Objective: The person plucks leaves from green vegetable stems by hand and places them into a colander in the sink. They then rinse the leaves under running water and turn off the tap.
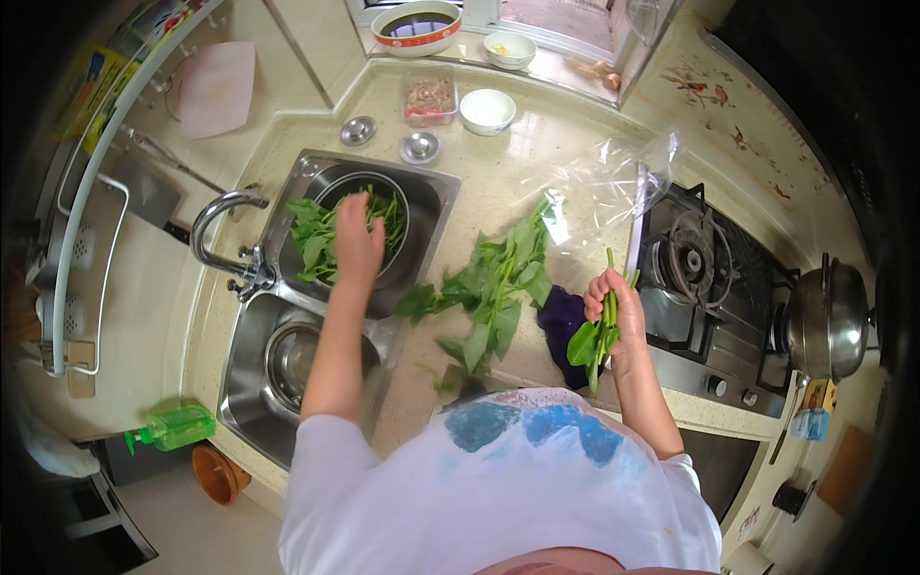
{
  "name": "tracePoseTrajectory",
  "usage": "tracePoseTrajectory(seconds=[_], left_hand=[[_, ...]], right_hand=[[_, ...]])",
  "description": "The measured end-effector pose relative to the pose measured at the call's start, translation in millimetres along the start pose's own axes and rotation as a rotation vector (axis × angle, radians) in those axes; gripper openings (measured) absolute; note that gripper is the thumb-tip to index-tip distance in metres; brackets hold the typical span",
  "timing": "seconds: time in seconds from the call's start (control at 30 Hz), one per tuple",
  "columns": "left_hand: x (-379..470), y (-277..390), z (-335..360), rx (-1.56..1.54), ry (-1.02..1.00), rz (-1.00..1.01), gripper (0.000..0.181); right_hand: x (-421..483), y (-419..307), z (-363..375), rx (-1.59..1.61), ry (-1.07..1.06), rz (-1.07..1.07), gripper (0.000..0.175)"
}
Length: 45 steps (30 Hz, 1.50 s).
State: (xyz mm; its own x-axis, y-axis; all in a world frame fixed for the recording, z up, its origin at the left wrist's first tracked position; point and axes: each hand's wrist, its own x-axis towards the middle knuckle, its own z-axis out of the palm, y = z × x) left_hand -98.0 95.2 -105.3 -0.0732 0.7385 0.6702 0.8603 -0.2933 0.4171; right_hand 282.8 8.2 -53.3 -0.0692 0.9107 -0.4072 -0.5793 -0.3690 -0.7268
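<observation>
My left hand [357, 241] is over a round metal pot [407, 215] in the upper sink basin, at a heap of leafy green vegetables [314, 248] that spills over the pot's left side. Whether its fingers hold any of the greens, I cannot tell. In my right hand [619, 310], near the stove's edge, is a small bunch of green stems with a few leaves [594, 345]. More leafy greens [496, 287] lie on the counter between the two hands. A dark purple cloth or bag [563, 327] lies just left of my right hand.
A clear plastic bag [596, 187] lies behind the greens. The faucet [223, 215] stands left of the double sink; a metal bowl [287, 363] sits in the lower basin. White bowl [488, 113] and plastic meat container [430, 99] stand at the back. Gas stove [683, 302] and lidded pot [828, 320] are right.
</observation>
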Motion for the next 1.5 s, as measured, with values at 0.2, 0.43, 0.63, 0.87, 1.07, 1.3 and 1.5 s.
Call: tracePoseTrajectory(seconds=[0.2, 0.43, 0.63, 0.87, 1.07, 1.3, 1.5], left_hand=[[-53, 127, 20, -0.199, -0.559, -0.066, 0.014], [-52, 140, 47, 0.033, -0.658, -0.133, 0.029], [-33, 125, 10, -0.293, -0.592, -0.317, 0.018], [-26, 136, -49, -0.576, -0.323, -0.520, 0.014], [-28, 139, -77, -0.891, -0.337, -0.771, 0.016], [-54, 133, -65, -1.049, -0.466, -0.714, 0.018], [-42, 130, -56, -0.665, -0.444, -0.524, 0.025]], right_hand=[[-4, 1, -8, -0.165, 0.063, 0.059, 0.031], [-3, 6, -17, -0.140, 0.006, 0.063, 0.016], [-8, 9, -32, -0.137, -0.003, 0.087, 0.016], [3, 3, -22, -0.211, -0.060, 0.105, 0.016], [21, 0, 8, -0.189, -0.094, 0.057, 0.029], [29, -8, 35, -0.031, -0.212, -0.004, 0.031], [26, -23, 37, -0.161, -0.109, -0.087, 0.025]])
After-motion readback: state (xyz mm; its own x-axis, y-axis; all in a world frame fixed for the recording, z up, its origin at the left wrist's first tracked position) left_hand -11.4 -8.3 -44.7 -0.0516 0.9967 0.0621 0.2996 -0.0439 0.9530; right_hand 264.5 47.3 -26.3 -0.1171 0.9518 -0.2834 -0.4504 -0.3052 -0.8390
